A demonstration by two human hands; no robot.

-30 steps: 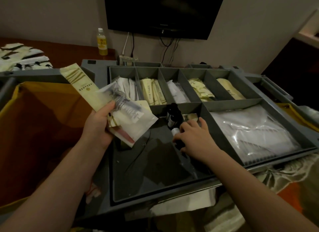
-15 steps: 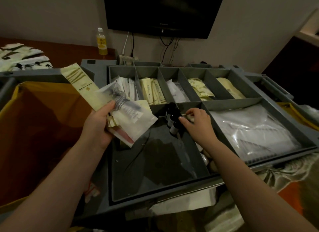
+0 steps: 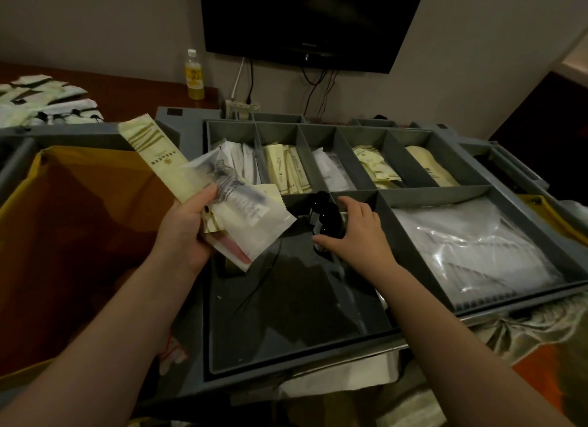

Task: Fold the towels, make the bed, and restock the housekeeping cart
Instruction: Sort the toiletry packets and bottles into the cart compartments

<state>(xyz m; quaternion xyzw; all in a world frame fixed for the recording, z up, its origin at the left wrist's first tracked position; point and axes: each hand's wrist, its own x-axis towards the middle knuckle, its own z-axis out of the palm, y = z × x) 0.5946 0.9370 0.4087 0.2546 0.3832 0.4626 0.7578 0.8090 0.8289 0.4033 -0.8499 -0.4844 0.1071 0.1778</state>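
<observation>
The grey housekeeping cart tray point(image 3: 385, 200) fills the middle of the view, with a row of small compartments at the back and large ones in front. My left hand point(image 3: 184, 232) grips a bundle of amenity packets point(image 3: 251, 223), among them a long cream sachet point(image 3: 159, 159) and a clear packet with a dark item inside. My right hand point(image 3: 359, 235) curls around small dark bottles point(image 3: 324, 216) standing at the back of the large dark compartment, thumb on the near side and fingers behind them.
A yellow laundry bag point(image 3: 79, 229) hangs at the cart's left. Clear plastic-wrapped items point(image 3: 471, 248) fill the right compartment. Cream and white sachets sit in the back compartments. More packets point(image 3: 38, 102) lie on the brown desk beside a yellow bottle point(image 3: 193, 76). A TV point(image 3: 311, 19) hangs above.
My right hand went from the bottles to the divider behind them, then back around the bottles, which now stand grouped upright. My left hand stayed put with its packets.
</observation>
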